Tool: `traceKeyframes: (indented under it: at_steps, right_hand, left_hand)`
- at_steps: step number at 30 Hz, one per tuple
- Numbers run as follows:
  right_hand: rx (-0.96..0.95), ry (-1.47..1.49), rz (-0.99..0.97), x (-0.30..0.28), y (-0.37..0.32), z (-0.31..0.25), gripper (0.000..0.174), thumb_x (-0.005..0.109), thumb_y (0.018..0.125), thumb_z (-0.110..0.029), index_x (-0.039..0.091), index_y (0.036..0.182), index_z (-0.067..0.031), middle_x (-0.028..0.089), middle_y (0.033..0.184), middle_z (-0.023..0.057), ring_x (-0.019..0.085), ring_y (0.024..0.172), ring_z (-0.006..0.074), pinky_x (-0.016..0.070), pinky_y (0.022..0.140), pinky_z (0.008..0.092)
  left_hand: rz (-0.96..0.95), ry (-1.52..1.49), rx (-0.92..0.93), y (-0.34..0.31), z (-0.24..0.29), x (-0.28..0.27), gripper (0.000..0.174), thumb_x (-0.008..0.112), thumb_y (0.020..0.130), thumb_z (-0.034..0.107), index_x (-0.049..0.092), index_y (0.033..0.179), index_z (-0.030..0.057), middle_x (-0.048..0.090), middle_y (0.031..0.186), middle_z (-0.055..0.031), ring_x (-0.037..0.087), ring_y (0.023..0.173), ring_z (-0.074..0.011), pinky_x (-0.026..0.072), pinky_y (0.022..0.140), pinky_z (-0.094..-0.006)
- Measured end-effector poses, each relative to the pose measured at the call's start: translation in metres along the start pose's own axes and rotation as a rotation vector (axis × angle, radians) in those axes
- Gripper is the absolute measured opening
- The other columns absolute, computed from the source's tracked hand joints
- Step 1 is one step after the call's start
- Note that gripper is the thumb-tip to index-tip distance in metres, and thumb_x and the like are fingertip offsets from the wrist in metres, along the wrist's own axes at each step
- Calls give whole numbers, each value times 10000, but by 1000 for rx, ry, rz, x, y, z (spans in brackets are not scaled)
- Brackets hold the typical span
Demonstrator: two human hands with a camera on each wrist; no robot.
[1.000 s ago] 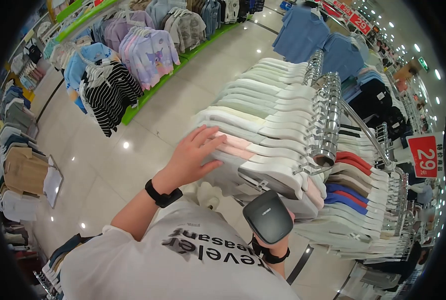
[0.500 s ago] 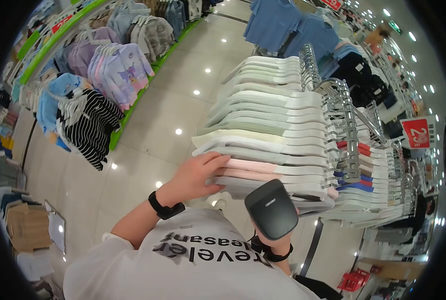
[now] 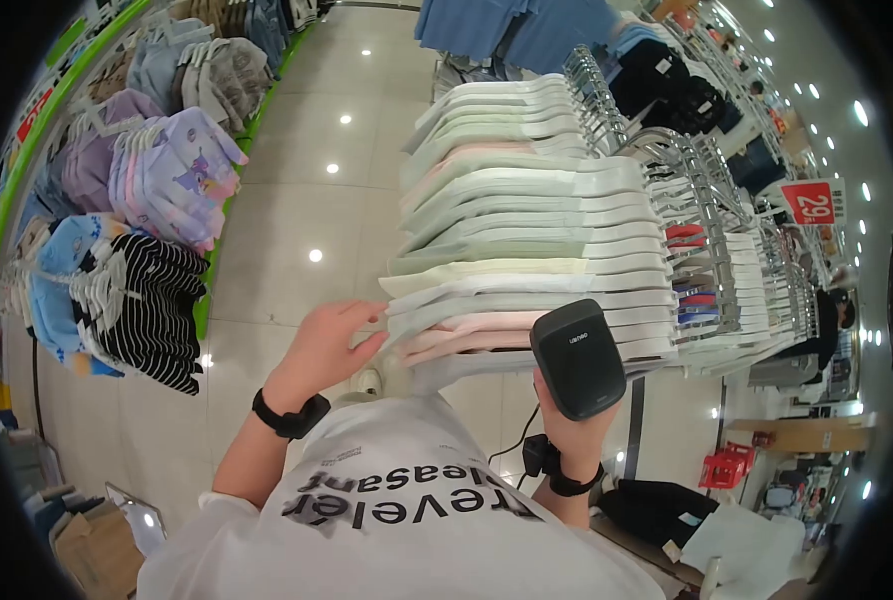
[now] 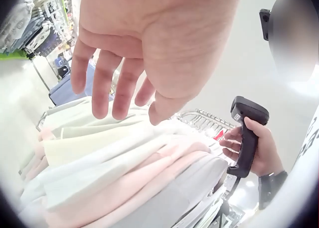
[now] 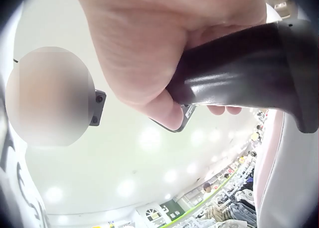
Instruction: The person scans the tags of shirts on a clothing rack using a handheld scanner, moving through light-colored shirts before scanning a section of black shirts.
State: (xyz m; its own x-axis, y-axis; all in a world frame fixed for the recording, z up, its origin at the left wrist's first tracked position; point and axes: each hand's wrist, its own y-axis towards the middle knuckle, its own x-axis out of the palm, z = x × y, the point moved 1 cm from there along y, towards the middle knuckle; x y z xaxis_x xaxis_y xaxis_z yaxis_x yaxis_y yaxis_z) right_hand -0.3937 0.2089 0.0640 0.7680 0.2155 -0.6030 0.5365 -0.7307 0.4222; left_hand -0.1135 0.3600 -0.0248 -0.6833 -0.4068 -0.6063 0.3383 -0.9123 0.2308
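Note:
My right hand [image 3: 579,438] grips a black handheld barcode scanner [image 3: 579,360], its head standing over the near end of a clothes rack. Seen from the left wrist, the fingers of that hand wrap the scanner's handle [image 4: 246,150]; in the right wrist view the handle [image 5: 234,71] crosses the palm. My left hand [image 3: 319,345] hovers at the left edge of the hung garments, fingers loosely extended and holding nothing. Closest to it are a pink garment [image 3: 472,338] and pale grey and white ones. Pale tops [image 3: 497,215] hang in a row on white hangers [image 3: 617,240].
A chrome rail [image 3: 722,290] carries the hangers on the right. Another rack with a red price sign [image 3: 807,203] stands beyond it. Across the tiled aisle [image 3: 297,240] are striped shirts [image 3: 157,300] and purple sweatshirts [image 3: 172,165] on a green-edged display. A thin black cable [image 3: 517,440] hangs near my right wrist.
My left hand has drawn back left from the pink garment, which its fingers were touching. The scanner has moved right, still in my right hand. The head view has turned, shifting the racks.

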Motion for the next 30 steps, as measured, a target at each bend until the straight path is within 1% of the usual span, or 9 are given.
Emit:
traceKeyframes:
  at_steps: [10, 16, 17, 18, 21, 23, 26, 27, 30]
  right_hand:
    - [147, 69, -273, 3, 46, -2, 596, 872, 687, -104, 670, 1237, 4, 698, 1172, 167, 668, 1070, 314, 515, 940, 403]
    - [-71, 382, -458, -3, 86, 27, 607, 871, 732, -187, 675, 1269, 18, 640, 1345, 208, 623, 1207, 333, 493, 1008, 454]
    - [54, 473, -403, -2, 84, 24, 608, 854, 751, -197, 664, 1277, 41, 640, 1341, 234, 627, 1206, 351, 482, 1020, 477]
    - [233, 537, -252, 5, 90, 5, 306, 843, 764, -222, 727, 911, 21, 705, 1137, 285, 632, 1151, 443, 478, 1017, 547]
    - [223, 518, -216, 6, 83, 22, 254, 827, 783, -151, 711, 926, 25, 716, 1115, 252, 645, 1122, 423, 500, 978, 535]
    - [154, 459, -304, 6, 82, 29, 607, 873, 736, -214, 680, 1245, 55, 701, 1223, 235, 641, 1200, 348, 479, 1036, 466]
    - [311, 405, -254, 8, 80, 20, 566, 877, 718, -209, 705, 1188, 55, 723, 1174, 219, 649, 1179, 333, 489, 1025, 447]
    - [323, 386, -190, 12, 92, 8, 294, 806, 786, -108, 700, 1020, 36, 718, 1103, 230, 658, 1082, 397, 519, 942, 500]
    - [319, 334, -167, 11, 103, -3, 371, 819, 757, -189, 690, 1004, 57, 709, 1118, 247, 663, 1063, 363, 524, 925, 458]
  left_hand:
    - [-11, 13, 50, 65, -36, -39, 316, 777, 879, 89, 697, 1179, 32, 728, 953, -133, 706, 882, -299, 557, 795, -380]
    - [-91, -40, 160, 168, -50, -38, 314, 777, 890, 103, 692, 1182, 25, 737, 1010, -132, 709, 937, -299, 559, 839, -382]
    - [-92, -33, 204, 187, -50, -34, 337, 778, 894, 113, 688, 1207, 29, 730, 1067, -139, 699, 991, -309, 553, 873, -391]
    - [-93, -29, 247, 206, -50, -29, 359, 779, 898, 123, 683, 1232, 32, 723, 1124, -147, 688, 1045, -318, 547, 906, -401]
    - [-100, -103, 335, 257, -47, -8, 445, 779, 906, 148, 647, 1316, 38, 689, 1235, -166, 650, 1142, -342, 523, 973, -416]
    - [-108, -121, 401, 281, -43, 7, 469, 775, 913, 183, 635, 1339, 46, 683, 1239, -172, 645, 1128, -353, 524, 963, -427]
    - [-212, -166, 437, 301, -43, 22, 500, 761, 929, 231, 613, 1371, 50, 676, 1233, -178, 636, 1115, -365, 522, 954, -444]
    - [-322, -193, 404, 304, -44, 25, 506, 750, 938, 245, 603, 1380, 47, 676, 1223, -179, 634, 1116, -367, 518, 954, -450]
    - [-409, -233, 329, 308, -47, 26, 486, 730, 954, 275, 608, 1357, 32, 680, 1186, -181, 637, 1094, -382, 520, 939, -456]
